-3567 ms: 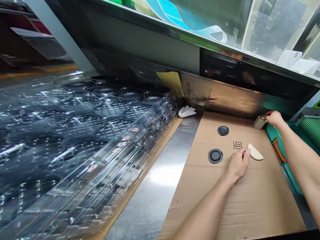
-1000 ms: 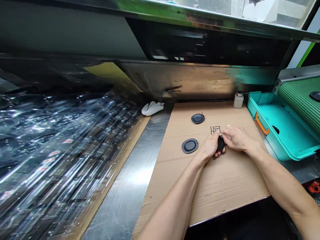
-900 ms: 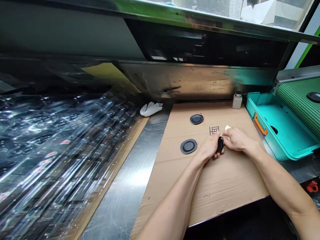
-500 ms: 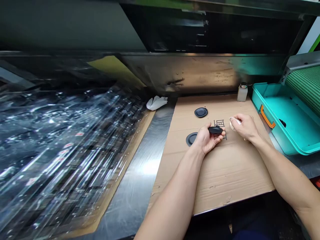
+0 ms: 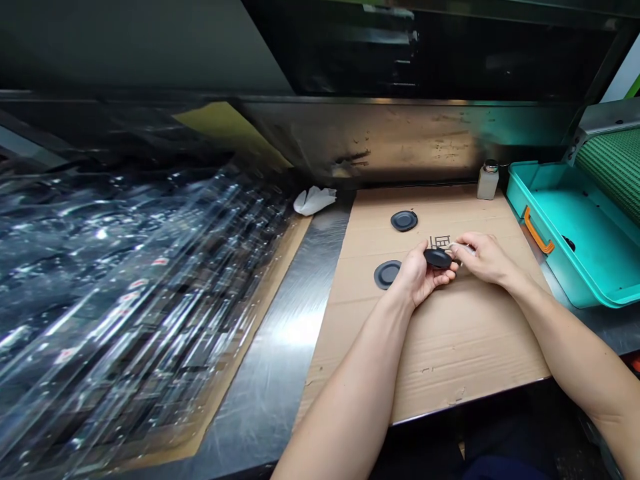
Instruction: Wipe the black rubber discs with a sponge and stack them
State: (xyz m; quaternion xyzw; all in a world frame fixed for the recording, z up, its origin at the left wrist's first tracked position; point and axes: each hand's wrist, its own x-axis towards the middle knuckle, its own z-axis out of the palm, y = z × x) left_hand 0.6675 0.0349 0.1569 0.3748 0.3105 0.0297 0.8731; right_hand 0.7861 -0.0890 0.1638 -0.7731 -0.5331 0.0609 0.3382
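Observation:
My left hand [image 5: 417, 275] is closed round a small black round disc [image 5: 438, 258], held just above the cardboard sheet [image 5: 450, 333]. My right hand [image 5: 484, 257] is pinched on a small pale pad [image 5: 463, 248] whose tip touches the disc's right edge. Two more black discs lie flat on the cardboard: one [image 5: 404, 221] farther back, one [image 5: 386, 274] just left of my left hand.
A stack of clear plastic trays [image 5: 125, 293] fills the left side. A crumpled white cloth [image 5: 314, 199] lies at the back. A small capped bottle [image 5: 487, 180] stands beside a teal bin [image 5: 575, 233] with an orange handle. A green conveyor belt [image 5: 615, 160] is at far right.
My left hand picked up a black disc. My right hand left the bottle, took the pale pad and, after briefly drawing apart, has brought it back against the disc.

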